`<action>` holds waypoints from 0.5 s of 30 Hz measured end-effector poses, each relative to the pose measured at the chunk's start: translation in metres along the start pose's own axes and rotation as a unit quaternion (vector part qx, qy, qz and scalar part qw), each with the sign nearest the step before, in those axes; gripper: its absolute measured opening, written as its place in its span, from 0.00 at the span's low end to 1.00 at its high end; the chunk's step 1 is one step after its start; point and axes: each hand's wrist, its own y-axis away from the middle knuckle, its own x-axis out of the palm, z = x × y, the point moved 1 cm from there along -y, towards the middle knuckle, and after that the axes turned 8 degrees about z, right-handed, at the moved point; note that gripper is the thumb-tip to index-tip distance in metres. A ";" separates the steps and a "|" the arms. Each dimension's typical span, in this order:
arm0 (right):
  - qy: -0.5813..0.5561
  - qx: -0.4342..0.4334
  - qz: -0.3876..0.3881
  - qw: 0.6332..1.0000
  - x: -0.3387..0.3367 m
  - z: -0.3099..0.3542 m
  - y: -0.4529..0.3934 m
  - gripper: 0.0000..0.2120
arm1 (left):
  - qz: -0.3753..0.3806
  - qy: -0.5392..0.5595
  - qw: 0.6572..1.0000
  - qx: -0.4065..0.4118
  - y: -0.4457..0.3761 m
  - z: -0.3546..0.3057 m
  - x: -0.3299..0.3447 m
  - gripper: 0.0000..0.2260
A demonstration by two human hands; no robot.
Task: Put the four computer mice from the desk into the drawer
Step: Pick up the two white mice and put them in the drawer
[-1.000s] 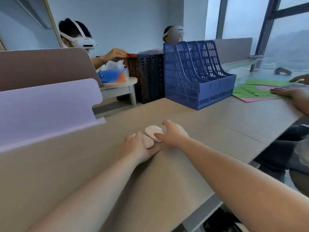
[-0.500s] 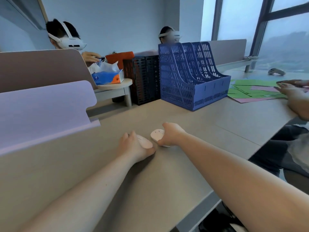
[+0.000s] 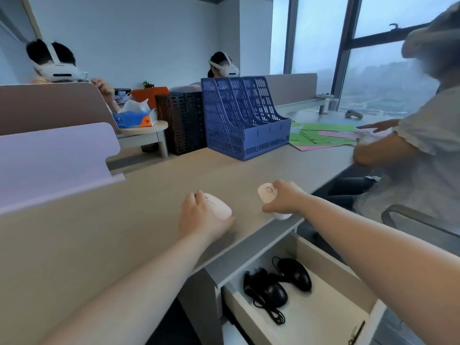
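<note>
Head view: both pale mice, side by side a second ago, come apart, left hand (image 3: 202, 216) gripping one pale mouse (image 3: 216, 205), right hand (image 3: 283, 199) the other pale mouse (image 3: 267, 192) at the bench (image 3: 99, 245) edge, above the open drawer (image 3: 323, 319) already holding two black mice (image 3: 286, 282).

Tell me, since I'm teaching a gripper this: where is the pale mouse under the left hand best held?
Across its two long sides, from above. The mouse lies flat on the desk, domed back up, and the left hand already wraps it that way.

pale pink mice (image 3: 216, 206), black mice (image 3: 295, 273), blue perforated file rack (image 3: 239, 120)
</note>
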 end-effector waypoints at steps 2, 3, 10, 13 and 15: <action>0.013 0.009 0.026 1.000 0.004 -0.018 0.020 0.33 | 0.002 0.009 1.000 0.009 0.022 -0.015 0.013 0.49; 0.017 0.014 0.037 0.999 0.008 -0.026 0.029 0.32 | 0.007 0.014 1.000 0.012 0.033 -0.022 0.021 0.49; 0.051 0.055 0.091 0.993 0.057 -0.081 0.048 0.26 | 0.009 0.005 0.996 0.083 0.097 -0.052 0.075 0.39; 0.059 0.070 0.126 0.988 0.075 -0.102 0.044 0.31 | 0.047 0.036 0.995 0.076 0.111 -0.057 0.098 0.42; 0.058 0.080 0.156 0.983 0.085 -0.113 0.040 0.34 | 0.088 0.035 0.994 0.051 0.118 -0.055 0.116 0.43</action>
